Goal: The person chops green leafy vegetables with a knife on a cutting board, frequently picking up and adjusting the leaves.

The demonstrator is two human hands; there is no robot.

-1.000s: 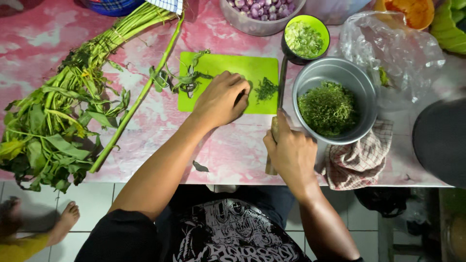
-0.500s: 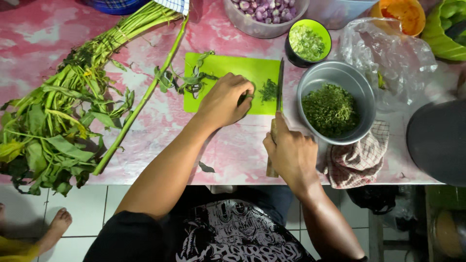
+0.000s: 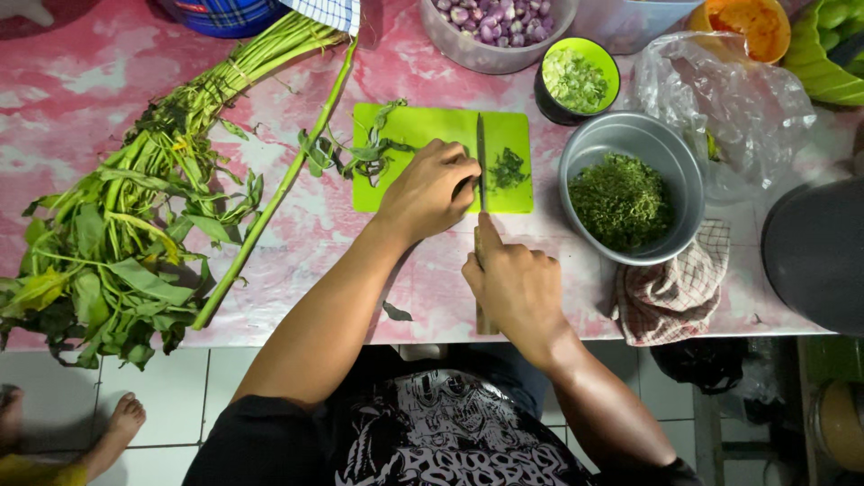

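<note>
My left hand point(image 3: 428, 191) presses down on a small bunch of green leaves on the bright green cutting board point(image 3: 423, 126), fingers curled over them. My right hand point(image 3: 510, 288) grips the wooden handle of a knife point(image 3: 481, 162), whose blade stands on the board right beside my left fingertips. A little heap of chopped greens point(image 3: 509, 168) lies just right of the blade. Loose leafy stems point(image 3: 360, 148) lie on the board's left end.
A metal bowl of finely chopped greens point(image 3: 623, 200) stands right of the board on a checked cloth point(image 3: 670, 297). Behind are a green cup of chopped bits point(image 3: 575, 81), a bowl of shallots point(image 3: 490, 22), a plastic bag point(image 3: 729, 99). A big bunch of leafy stalks point(image 3: 126, 225) lies left. A bare foot point(image 3: 117, 423) shows below.
The knife has moved left across the board, from beside the metal bowl to right against my left fingers. My left hand stayed on the leaves.
</note>
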